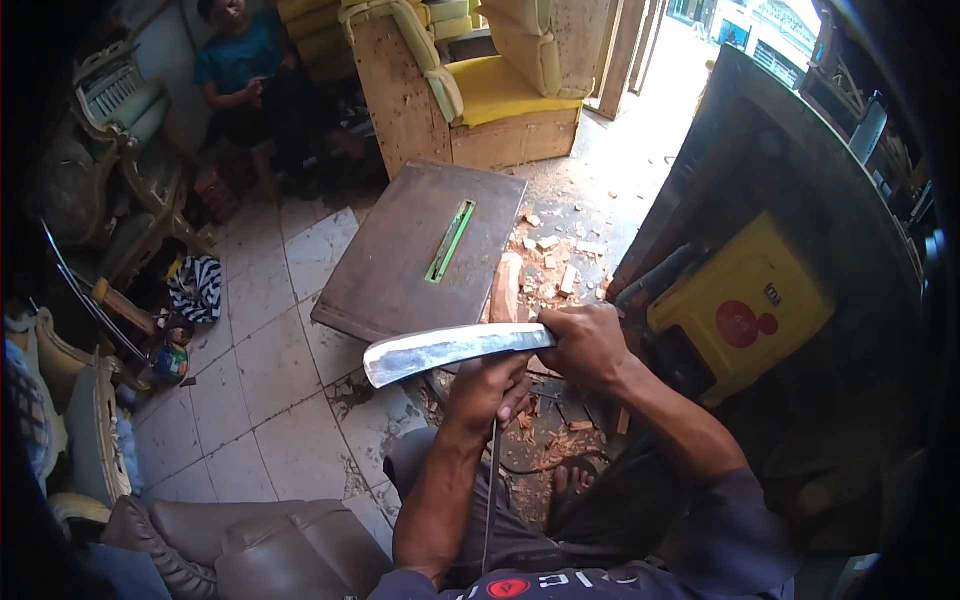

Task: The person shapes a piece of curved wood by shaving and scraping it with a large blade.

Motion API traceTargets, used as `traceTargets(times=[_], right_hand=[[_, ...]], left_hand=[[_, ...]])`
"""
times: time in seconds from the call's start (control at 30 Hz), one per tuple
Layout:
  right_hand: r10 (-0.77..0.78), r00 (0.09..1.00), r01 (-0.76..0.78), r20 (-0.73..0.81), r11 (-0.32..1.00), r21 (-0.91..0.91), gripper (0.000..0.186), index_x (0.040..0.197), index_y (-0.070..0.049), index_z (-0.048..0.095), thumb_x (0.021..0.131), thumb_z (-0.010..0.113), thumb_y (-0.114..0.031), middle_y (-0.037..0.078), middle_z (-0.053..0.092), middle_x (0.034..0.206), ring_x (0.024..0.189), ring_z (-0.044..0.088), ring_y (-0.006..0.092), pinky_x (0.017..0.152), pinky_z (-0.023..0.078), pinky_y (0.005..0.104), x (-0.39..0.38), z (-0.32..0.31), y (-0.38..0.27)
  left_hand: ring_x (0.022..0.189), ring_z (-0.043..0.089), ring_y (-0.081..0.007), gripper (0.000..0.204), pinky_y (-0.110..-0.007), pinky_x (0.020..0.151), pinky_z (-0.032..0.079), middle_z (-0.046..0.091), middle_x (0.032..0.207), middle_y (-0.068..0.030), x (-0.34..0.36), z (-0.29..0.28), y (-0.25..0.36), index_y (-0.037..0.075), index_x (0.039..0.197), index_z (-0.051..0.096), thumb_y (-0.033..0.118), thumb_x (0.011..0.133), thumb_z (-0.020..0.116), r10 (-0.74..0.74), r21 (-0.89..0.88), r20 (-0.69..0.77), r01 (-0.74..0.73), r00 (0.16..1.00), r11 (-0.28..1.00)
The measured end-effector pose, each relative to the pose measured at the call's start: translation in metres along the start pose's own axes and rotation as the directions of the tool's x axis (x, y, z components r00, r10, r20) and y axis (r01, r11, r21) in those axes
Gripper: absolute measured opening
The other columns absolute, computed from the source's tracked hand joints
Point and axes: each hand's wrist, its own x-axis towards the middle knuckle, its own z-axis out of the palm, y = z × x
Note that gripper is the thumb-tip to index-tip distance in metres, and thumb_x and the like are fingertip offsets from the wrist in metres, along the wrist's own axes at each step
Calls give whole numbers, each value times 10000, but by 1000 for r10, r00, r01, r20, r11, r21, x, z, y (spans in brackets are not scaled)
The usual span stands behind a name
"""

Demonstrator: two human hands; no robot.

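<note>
My right hand (590,345) is closed around the grip end of a machete (450,348). Its broad, slightly curved steel blade points left, across and just above my left hand (485,392). My left hand's fingers are wrapped round a reddish piece of wood (506,285), whose far end shows beyond the blade. The blade and fingers cover the wood's middle. Below my left hand a thin dark strip (491,500) runs down toward my body; whether it belongs to the same piece I cannot tell.
A brown table top with a green-edged slot (400,260) stands ahead. Wood chips (568,280) litter the floor. A yellow plastic stool (745,310) is at right, an unfinished armchair (520,90) at the back. A person (240,70) sits far left; carved chair frames (130,180) line that side.
</note>
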Motion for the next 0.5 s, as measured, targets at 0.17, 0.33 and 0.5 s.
traceTargets(times=[0.17,0.33,0.5], right_hand=[[-13,1000,13,10,1000,12,160,737,-102,605,734,753,-162,96,647,645,558,670,279,517,529,426,-5,-3,-4],[-57,996,60,-65,997,47,207,755,-138,631,840,749,-286,52,667,608,480,649,217,448,482,408,3,18,7],[341,940,-340,-14,931,-134,229,720,-119,682,891,665,-270,67,663,596,471,644,210,458,490,437,31,44,65]], left_hand=[[385,382,-60,141,-241,377,331,435,601,21,-10,-2,-1,43,923,559,110,1048,558,18,-59,71,-13,997,998],[387,376,-48,129,-226,384,335,428,592,33,-7,0,6,39,947,564,114,1052,554,-17,-1,2,17,1000,1000],[374,375,-41,71,-212,372,321,455,604,55,-14,3,19,40,1036,560,70,989,604,84,42,2,-84,997,996]])
